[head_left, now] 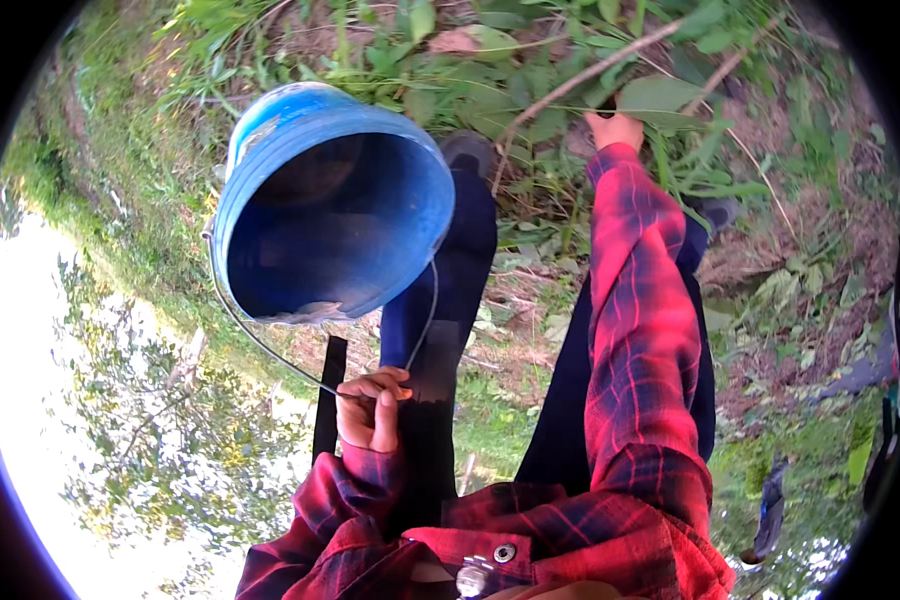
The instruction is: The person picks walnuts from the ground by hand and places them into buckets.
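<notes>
My left hand point(372, 408) is closed round the thin wire handle point(288, 364) of a blue bucket point(300, 108). The bucket tips toward me, its dark inside showing; a chipped or dirty patch marks the near rim, and no contents can be made out. Out ahead on the right, my right hand point(618, 132) reaches low among green plants at the ground. A broad leaf point(660, 100) covers most of its fingers, so what they touch or hold is hidden.
Dry brown stems point(580, 78) slant across the plants beside my right hand. My dark-trousered legs point(470, 240) stand apart below, one shoe point(468, 152) just right of the bucket. Grass and weeds point(120, 230) cover the slope at left. Blurred dark objects sit at the right edge.
</notes>
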